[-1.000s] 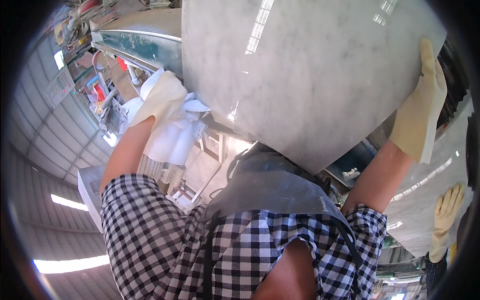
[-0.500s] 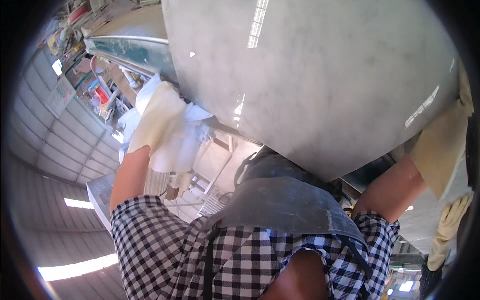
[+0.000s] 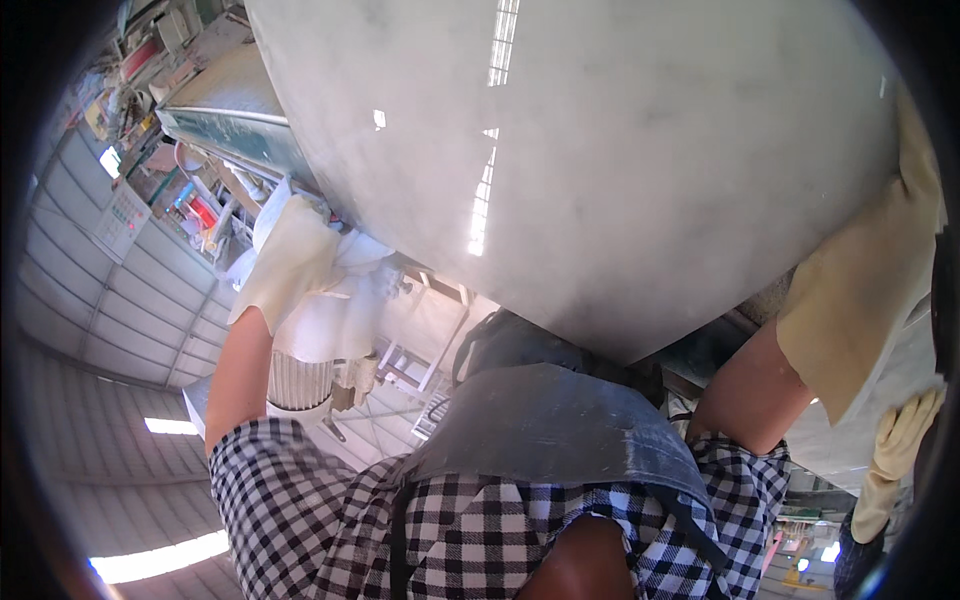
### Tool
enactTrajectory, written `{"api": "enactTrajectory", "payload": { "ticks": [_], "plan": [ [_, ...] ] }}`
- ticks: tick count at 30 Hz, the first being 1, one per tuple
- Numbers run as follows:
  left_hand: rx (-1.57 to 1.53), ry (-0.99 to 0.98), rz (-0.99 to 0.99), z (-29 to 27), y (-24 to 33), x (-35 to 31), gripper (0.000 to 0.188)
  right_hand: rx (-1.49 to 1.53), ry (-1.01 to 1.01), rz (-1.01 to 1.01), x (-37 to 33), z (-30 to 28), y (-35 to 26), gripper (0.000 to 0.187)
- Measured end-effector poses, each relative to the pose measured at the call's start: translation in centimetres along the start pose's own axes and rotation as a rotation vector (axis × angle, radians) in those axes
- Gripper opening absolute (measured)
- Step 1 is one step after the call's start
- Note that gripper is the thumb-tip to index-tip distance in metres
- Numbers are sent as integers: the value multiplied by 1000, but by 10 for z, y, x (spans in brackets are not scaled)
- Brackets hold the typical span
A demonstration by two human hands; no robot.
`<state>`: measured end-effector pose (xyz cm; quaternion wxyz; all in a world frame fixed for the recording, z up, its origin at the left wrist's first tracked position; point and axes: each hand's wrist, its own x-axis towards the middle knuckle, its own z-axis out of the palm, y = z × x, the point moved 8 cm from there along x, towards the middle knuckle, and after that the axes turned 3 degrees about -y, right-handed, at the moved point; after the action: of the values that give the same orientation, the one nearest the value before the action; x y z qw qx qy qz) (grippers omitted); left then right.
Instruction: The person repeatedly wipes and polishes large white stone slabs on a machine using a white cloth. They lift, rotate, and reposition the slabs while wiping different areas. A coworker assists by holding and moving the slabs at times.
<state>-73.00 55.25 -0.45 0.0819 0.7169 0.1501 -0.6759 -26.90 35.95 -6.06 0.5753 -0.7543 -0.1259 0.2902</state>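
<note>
A large polished grey stone slab [image 3: 620, 160] fills the upper part of the view, and ceiling lights reflect in its surface. My left hand [image 3: 290, 262], in a cream rubber glove, grips the slab's left lower edge, with a white cloth [image 3: 350, 290] bunched against it. My right hand [image 3: 862, 290], gloved the same way, holds the slab's right edge near the rim of the picture. My checked shirt and grey apron [image 3: 560, 440] lie below the slab.
A second stone slab's green-grey edge [image 3: 225, 115] lies behind at upper left, beside shelves with clutter. A motor with a ribbed housing [image 3: 300, 380] sits under my left arm. Another person's gloved hand [image 3: 895, 465] is at the lower right. Corrugated roof and skylights show at left.
The slab has come closer and now covers much more of the view. Both my hands have stayed on its edges, the right one sliding toward the picture's right rim.
</note>
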Motion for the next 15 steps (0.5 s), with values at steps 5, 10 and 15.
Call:
{"api": "enactTrajectory", "payload": {
  "ticks": [5,10,15],
  "plan": [
    [33,49,89,-4,5,-7,32,-8,-16,-11,-5,4,-8,39],
    [192,96,94,2,0,-6,39,-26,-33,-29,-6,3,-3,39],
    [-21,202,46,-11,-13,-16,39,-234,-91,-102,-1,14,-16,41]
  ]
}}
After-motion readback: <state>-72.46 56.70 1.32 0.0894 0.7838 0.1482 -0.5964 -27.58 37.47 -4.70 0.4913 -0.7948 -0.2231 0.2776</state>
